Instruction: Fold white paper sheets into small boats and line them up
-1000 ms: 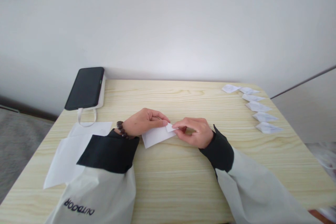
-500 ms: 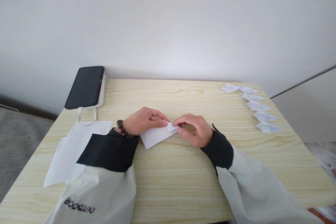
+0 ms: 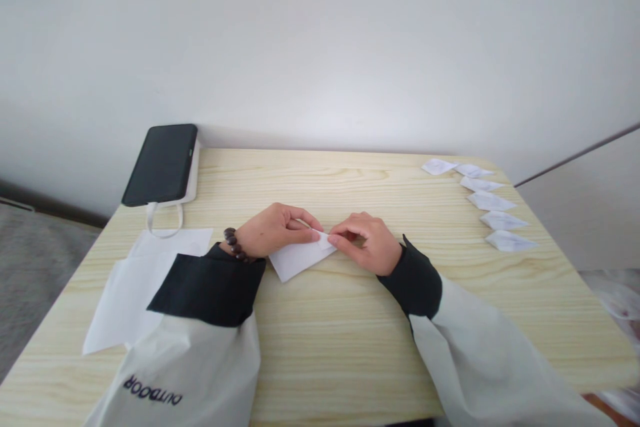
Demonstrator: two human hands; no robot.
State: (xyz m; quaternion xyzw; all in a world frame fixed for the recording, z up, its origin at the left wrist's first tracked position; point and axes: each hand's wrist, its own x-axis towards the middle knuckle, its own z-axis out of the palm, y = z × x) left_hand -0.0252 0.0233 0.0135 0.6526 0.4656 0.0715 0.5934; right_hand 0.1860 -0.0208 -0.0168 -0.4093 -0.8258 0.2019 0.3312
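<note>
A partly folded sheet of white paper (image 3: 299, 261) lies at the middle of the table, its upper corner turned over in a small flap. My left hand (image 3: 277, 227), with a dark bead bracelet at the wrist, pinches the paper's upper edge between thumb and fingers. Close beside it, my right hand (image 3: 367, 240) grips the right end of the same paper with thumb and forefinger together. The left hand and sleeve cover the paper's left part.
Several folded white paper pieces (image 3: 493, 201) line the table's far right side. At the left lie flat white sheets (image 3: 127, 293), partly under my left sleeve. Behind them a black-screened device (image 3: 163, 163) with a white strap stands by the wall (image 3: 320, 47).
My right thumb and forefinger have closed on the paper's right end, shifting slightly left toward my left hand. The left hand has hardly moved.
</note>
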